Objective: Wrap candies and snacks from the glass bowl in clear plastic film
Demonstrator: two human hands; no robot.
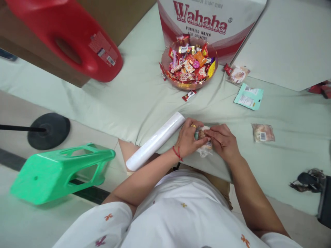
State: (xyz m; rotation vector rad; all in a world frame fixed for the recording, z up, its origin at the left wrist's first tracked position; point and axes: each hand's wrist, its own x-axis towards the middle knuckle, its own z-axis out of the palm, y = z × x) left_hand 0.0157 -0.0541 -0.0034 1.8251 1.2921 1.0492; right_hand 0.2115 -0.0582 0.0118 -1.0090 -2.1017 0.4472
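Near the table's front edge, a small clear snack packet [205,150] is between my two hands, its contents mostly covered by fingers. My left hand [190,136] is closed on the packet's left side, with thumb and fingers around it. From the right, my right hand [223,141] pinches the upper part of the same packet with bent fingers. A white roll [155,141] lies slantwise just left of my left hand, overhanging the table edge. Another snack packet [263,133] with a barcode label lies flat to the right of my right hand.
A glass bowl [178,84] of wrapped candies stands before a Wahaha box [207,22]. A loose candy [189,95], a teal packet [248,96] and a round-labelled packet [237,74] lie nearby. Left are a red jug [103,65] and a green stool [43,175].
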